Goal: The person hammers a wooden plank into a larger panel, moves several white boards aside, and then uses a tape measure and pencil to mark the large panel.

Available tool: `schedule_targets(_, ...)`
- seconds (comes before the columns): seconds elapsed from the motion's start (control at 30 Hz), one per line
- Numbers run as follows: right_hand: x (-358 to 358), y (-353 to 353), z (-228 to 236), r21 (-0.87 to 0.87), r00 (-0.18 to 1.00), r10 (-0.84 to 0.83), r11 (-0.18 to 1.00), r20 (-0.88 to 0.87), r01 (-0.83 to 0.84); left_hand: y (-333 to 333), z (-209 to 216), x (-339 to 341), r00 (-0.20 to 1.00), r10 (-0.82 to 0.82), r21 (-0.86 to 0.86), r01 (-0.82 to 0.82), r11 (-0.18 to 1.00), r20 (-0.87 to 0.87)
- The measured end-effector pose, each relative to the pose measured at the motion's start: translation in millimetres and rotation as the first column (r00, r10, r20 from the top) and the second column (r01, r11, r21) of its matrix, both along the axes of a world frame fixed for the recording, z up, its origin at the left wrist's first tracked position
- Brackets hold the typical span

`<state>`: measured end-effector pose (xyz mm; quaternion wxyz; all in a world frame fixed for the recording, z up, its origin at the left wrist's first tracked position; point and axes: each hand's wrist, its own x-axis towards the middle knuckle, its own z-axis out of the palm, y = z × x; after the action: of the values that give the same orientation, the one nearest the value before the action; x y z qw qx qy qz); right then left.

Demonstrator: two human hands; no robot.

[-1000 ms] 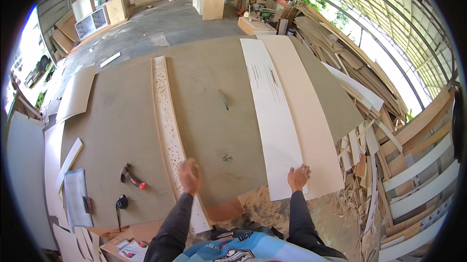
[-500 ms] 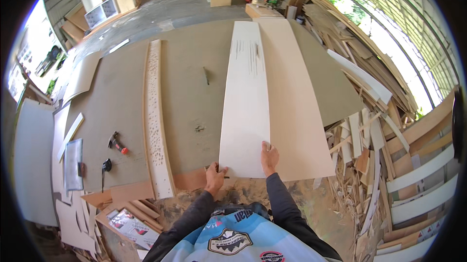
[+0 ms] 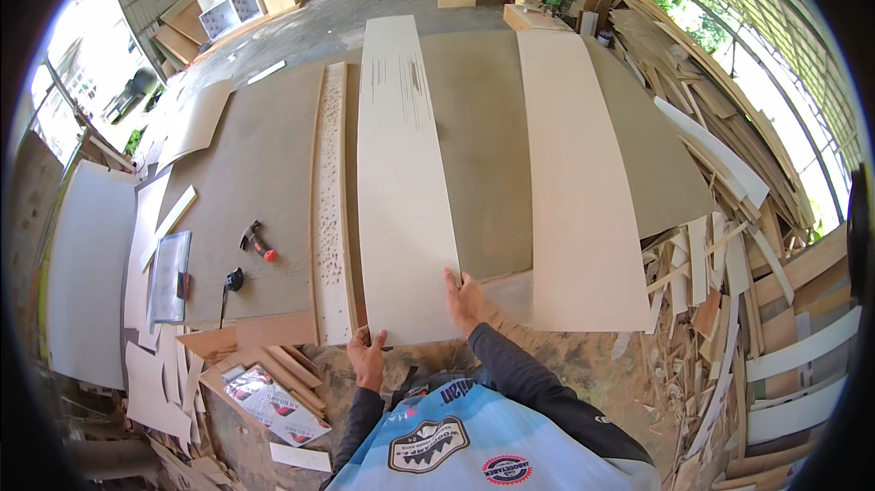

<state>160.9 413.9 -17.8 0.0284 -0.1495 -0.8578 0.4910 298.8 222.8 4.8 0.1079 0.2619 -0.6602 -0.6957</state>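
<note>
A long white panel [image 3: 401, 190] with dark streaks near its far end is gripped at its near end by both my hands. My left hand [image 3: 367, 361] pinches the near left corner, while my right hand [image 3: 466, 301] holds the right edge a little farther up. Just left of the panel lies a long narrow board [image 3: 330, 190] with raised wooden edges, its face covered in small tan spots. A wide pale panel [image 3: 583, 181] lies apart on the right side of the worktable [image 3: 488, 163].
On the table's left are a claw hammer [image 3: 256, 240], a black tape measure [image 3: 234, 279] and a clear-topped case [image 3: 170, 277]. Wood offcuts [image 3: 693, 272] pile up on the right, with stacked boards [image 3: 720, 117] behind. More scraps [image 3: 273, 400] lie below the near left edge.
Both hands have carried the white panel left, away from the wide pale panel and up beside the spotted board. The pen-like tool on the table is now hidden. My view has shifted slightly.
</note>
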Motion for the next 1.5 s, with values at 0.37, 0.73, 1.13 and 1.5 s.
schedule_targets(0.37,31.2,-35.4,-30.2,0.143,0.995,-0.001,0.99,-0.104,0.016,-33.0,-65.9,43.3,0.977,-0.115,-0.031,0.122,0.992,0.181)
schedule_targets(0.73,24.5,-51.7,-23.1,0.257,0.975,0.213,0.941,0.06,-0.221,-47.1,-65.7,57.2,0.982,-0.101,0.351,0.039,0.936,0.161)
schedule_targets(1.13,35.6,21.8,16.2,0.404,0.821,0.571,0.75,0.003,-0.523,27.4,-40.5,63.4,0.899,0.215,0.256,-0.327,0.91,0.382)
schedule_targets(1.5,159.8,302.5,78.6,-0.132,0.786,0.619,0.779,-0.001,-0.613,344.7,285.9,14.5,-0.153,-0.133,-0.164,0.984,0.076,-0.979)
